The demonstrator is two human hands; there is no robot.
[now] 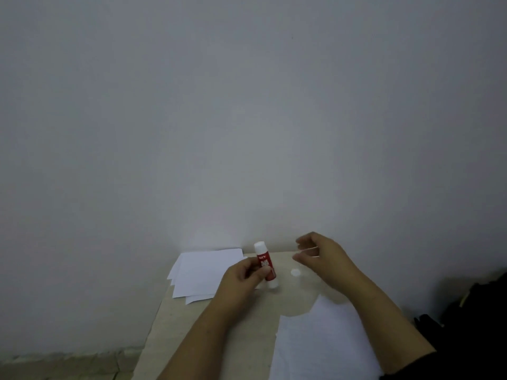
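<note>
Dim, soft light, bright patch low on wall, hazy blur, faint shadows

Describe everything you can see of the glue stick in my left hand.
The glue stick is a small plastic-looking tube with a red label, its white lettering too blurred to read, and white ends. It stands nearly upright, top leaning slightly left, base close to the beige table. The left hand grips its lower body from the left. A small white round piece, perhaps its cap, lies apart to its right. The right hand, pinching a thin white strip, does not touch it.
</note>
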